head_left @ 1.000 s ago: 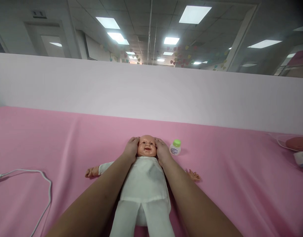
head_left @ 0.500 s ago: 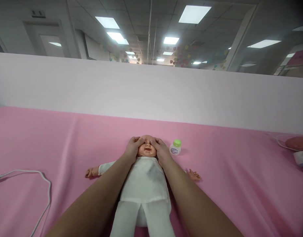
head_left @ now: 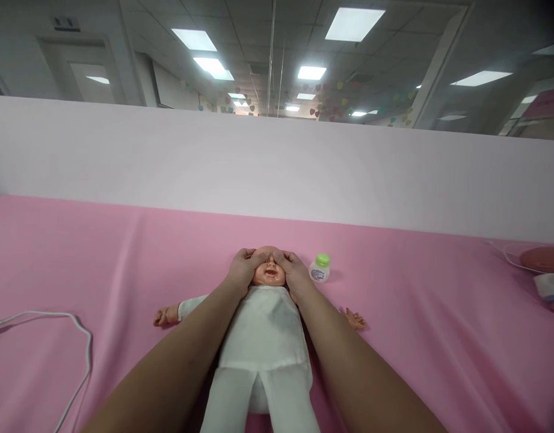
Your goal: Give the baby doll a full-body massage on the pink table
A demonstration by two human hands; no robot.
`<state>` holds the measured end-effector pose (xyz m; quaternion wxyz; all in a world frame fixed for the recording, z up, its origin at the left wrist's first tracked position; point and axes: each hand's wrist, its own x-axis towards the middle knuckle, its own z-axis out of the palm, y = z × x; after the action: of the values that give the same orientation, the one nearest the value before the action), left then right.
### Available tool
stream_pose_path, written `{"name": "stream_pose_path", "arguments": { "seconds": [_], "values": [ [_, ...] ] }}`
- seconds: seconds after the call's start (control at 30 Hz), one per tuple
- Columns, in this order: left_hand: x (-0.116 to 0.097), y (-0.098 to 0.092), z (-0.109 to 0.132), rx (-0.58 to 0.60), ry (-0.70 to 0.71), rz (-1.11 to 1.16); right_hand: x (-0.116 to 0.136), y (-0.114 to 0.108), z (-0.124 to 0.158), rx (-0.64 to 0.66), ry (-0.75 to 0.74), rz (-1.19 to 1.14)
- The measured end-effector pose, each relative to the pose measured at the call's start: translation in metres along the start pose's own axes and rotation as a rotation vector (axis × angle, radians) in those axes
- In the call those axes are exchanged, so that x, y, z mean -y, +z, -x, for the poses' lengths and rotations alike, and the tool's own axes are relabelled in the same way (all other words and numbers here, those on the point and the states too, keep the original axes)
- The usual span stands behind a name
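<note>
A baby doll (head_left: 263,331) in white clothes lies on its back on the pink cloth (head_left: 394,337), head away from me. My left hand (head_left: 242,272) cups the left side of the doll's head, its thumb lying across the doll's eye. My right hand (head_left: 295,273) cups the right side in the same way, thumb over the other eye. The thumbs nearly meet above the nose. The doll's mouth and chin stay visible between my hands. Both of its arms are spread out to the sides.
A small white bottle with a green cap (head_left: 320,268) stands just right of the doll's head. A white cable (head_left: 73,337) loops at the left. A reddish round object (head_left: 545,260) and a white item (head_left: 551,287) lie at the far right. A pale wall (head_left: 277,162) backs the table.
My thumbs have slid from the sides of the doll's head inward over its eyes and now lie slightly closer together. The doll and bottle have stayed put.
</note>
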<state>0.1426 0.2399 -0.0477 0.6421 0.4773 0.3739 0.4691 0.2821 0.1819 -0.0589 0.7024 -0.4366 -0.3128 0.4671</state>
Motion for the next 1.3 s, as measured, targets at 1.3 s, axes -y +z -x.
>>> {"name": "stream_pose_path", "arguments": {
  "seconds": [1.3],
  "values": [
    [-0.004,0.002,0.004,0.007,0.023,-0.005,0.009,-0.004,0.006,0.120,0.085,0.021]
  ]
}}
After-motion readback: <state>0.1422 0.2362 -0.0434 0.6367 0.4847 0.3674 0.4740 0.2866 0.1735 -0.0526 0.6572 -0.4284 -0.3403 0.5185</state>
